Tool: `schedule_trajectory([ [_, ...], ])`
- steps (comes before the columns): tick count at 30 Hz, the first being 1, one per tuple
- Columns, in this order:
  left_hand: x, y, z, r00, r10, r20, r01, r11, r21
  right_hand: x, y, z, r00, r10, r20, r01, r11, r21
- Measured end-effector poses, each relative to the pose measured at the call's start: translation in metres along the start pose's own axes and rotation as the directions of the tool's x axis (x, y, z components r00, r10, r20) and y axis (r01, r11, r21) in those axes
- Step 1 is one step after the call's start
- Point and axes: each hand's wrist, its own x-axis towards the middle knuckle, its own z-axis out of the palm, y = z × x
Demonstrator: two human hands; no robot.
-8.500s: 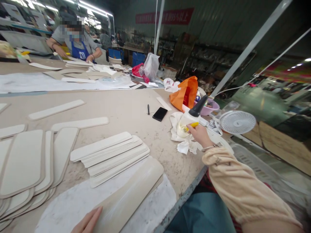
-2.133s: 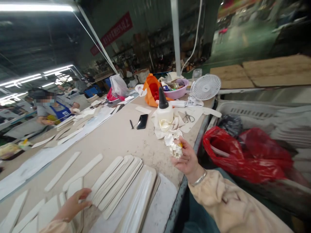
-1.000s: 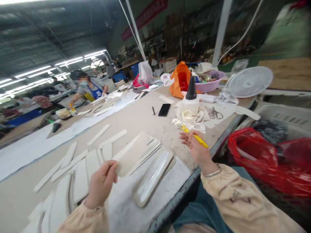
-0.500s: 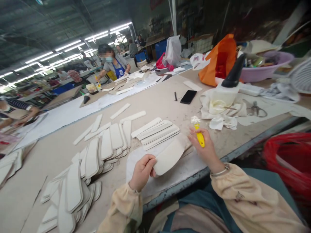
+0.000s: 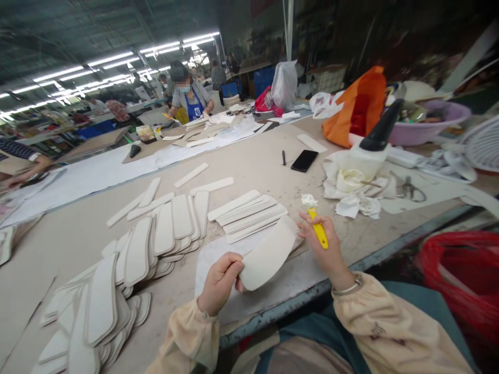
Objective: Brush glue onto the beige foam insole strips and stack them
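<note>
My left hand [image 5: 222, 283] pinches the near left end of a curved off-white panel [image 5: 268, 254] between thumb and fingers. Tilted above a white sheet [image 5: 208, 257], the panel reaches across to my right hand [image 5: 322, 244]. That hand is closed around a yellow-handled brush [image 5: 319, 229], its white, clumped tip pointing away from me. My right fingertips are at the panel's far right end; whether they touch it I cannot tell. Just beyond the panel lies a fanned stack of narrow off-white strips [image 5: 249, 213].
Overlapping off-white pieces [image 5: 103, 298] cover the table's left side. A phone [image 5: 304, 160], a white container [image 5: 364, 158] with a black cone, scissors [image 5: 409, 191] and an orange bag [image 5: 351, 117] lie beyond my right hand. A red bag [image 5: 460, 265] hangs beyond the table edge. A co-worker [image 5: 191, 98] works farther back.
The view has shifted slightly, so the table pieces appear lower and farther left. Both hands keep their holds on the panel and the brush.
</note>
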Motion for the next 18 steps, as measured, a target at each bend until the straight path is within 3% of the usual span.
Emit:
schedule_trajectory([
  [7,0.005,0.002,0.001,0.999,-0.04,-0.029,0.042,0.996,0.072,0.004,-0.007,0.0,0.999,0.032,0.029,-0.035,0.993,0.113],
  [12,0.004,-0.007,-0.008,0.993,-0.061,-0.106,0.081,0.978,0.19,0.005,0.002,0.005,1.0,-0.014,0.016,0.015,0.997,-0.076],
  [18,-0.007,-0.027,-0.021,0.983,0.019,-0.182,0.042,0.943,0.329,0.005,0.009,0.007,0.996,-0.013,0.083,0.035,0.96,-0.278],
])
